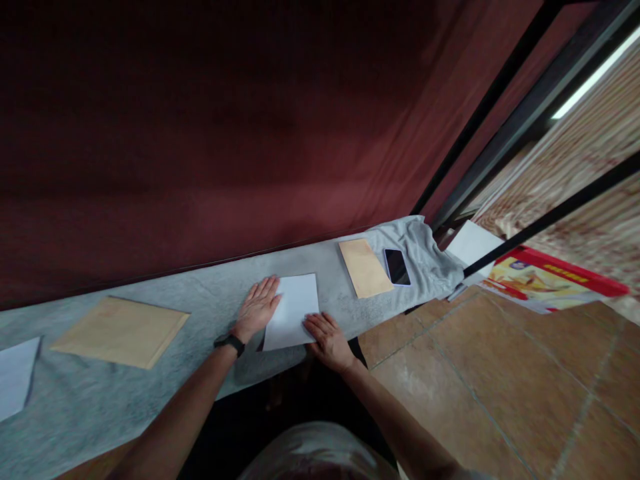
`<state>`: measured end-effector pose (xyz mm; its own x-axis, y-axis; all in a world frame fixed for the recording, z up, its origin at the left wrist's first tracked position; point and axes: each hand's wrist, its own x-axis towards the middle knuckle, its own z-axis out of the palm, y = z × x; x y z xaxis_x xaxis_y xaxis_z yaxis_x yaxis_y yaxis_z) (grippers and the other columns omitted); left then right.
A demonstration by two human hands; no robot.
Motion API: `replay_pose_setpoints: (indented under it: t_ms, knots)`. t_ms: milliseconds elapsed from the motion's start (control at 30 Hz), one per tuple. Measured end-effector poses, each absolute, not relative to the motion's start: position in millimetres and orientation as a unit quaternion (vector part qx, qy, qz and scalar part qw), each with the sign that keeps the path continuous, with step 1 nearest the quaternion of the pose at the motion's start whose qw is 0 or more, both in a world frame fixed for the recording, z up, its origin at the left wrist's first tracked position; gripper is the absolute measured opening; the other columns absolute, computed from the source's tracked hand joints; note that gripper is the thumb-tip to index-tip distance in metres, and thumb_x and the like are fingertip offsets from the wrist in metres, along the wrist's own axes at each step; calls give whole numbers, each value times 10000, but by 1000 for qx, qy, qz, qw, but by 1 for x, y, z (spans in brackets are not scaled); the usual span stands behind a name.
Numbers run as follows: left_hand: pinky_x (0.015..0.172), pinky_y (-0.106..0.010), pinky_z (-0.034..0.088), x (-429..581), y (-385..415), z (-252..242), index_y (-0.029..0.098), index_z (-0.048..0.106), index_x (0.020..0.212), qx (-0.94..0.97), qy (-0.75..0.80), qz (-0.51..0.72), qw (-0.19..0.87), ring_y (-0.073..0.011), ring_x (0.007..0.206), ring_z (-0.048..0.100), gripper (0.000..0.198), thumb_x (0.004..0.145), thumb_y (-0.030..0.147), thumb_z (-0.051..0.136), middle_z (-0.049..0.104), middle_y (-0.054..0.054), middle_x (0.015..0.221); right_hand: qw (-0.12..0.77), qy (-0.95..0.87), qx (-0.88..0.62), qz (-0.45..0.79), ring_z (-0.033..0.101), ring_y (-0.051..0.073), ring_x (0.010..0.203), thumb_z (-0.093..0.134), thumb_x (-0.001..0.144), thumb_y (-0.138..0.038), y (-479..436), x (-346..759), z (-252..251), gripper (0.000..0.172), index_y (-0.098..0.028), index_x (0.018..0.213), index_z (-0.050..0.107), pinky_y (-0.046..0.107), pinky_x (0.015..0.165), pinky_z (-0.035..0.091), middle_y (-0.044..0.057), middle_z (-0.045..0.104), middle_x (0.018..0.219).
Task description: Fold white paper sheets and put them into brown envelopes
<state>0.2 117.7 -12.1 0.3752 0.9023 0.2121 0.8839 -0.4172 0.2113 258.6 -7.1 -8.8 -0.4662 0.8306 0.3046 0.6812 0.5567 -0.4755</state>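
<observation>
A sheet of white paper point(293, 308) lies on the grey cloth point(210, 293) in front of me. My left hand point(258, 308) rests flat at its upper left edge with the fingers stretched out. At the lower right edge, my right hand point(329, 340) touches the paper, its fingers lying flat over the border. Neither hand grips anything. A tan envelope point(366, 268) is to the right of the paper, and a larger tan envelope point(120, 331) lies to the left.
A phone point(397, 267) lies beside the right envelope. White paper point(19, 377) is at the far left. A dark red surface point(225, 147) rises behind the cloth. Black bars point(550, 220), a red and yellow box point(550, 280) and floor tiles point(450, 380) are at the right.
</observation>
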Motion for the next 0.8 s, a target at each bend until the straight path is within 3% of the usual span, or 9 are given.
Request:
replay_pose_setpoints:
  t_ms: [200, 267, 400, 567, 667, 800]
  knots:
    - [1207, -490, 316, -21, 71, -2, 169, 425, 1521, 830, 527, 163, 81, -249, 1498, 337, 595, 1029, 465, 268, 465, -116, 1559, 260, -841, -448, 158, 488, 248, 1394, 602, 894, -193, -5, 261, -10, 556, -193, 1443, 519, 509, 1211, 329, 117, 526, 1506]
    - [1222, -477, 295, -17, 44, 5, 204, 394, 1540, 862, 473, 157, 89, -247, 1524, 277, 615, 1013, 521, 363, 412, -90, 1598, 260, -838, -451, 166, 493, 244, 1391, 609, 872, -166, -4, 261, -9, 572, -188, 1437, 527, 502, 1212, 328, 116, 528, 1504]
    - [1235, -493, 262, -3, 4, 13, 258, 425, 1523, 903, 407, 117, 73, -254, 1492, 351, 618, 981, 552, 467, 405, -76, 1602, 235, -845, -445, 183, 459, 237, 1421, 627, 858, -161, -3, 265, 0, 580, -185, 1431, 542, 486, 1229, 295, 109, 510, 1522]
    - [1226, -476, 286, 5, 0, 8, 244, 489, 1479, 899, 420, 117, 37, -244, 1444, 433, 544, 1007, 507, 430, 482, -89, 1549, 192, -860, -416, 223, 464, 182, 1418, 537, 982, -265, 12, 277, 18, 487, -246, 1468, 509, 418, 1219, 321, 49, 534, 1509]
    - [1202, -469, 334, 4, 5, 4, 237, 534, 1440, 900, 415, 129, 22, -251, 1410, 480, 518, 1005, 500, 436, 535, -98, 1506, 195, -858, -441, 177, 477, 180, 1409, 475, 1041, -310, 30, 276, 18, 418, -257, 1451, 532, 415, 1209, 335, 47, 554, 1489]
    - [1155, -466, 399, 3, 8, 1, 211, 573, 1388, 910, 404, 98, -3, -260, 1371, 522, 458, 1000, 428, 462, 584, -120, 1454, 170, -842, -501, 106, 434, 241, 1442, 470, 1048, -365, 57, 268, 9, 437, -241, 1464, 520, 471, 1220, 299, 73, 467, 1553]
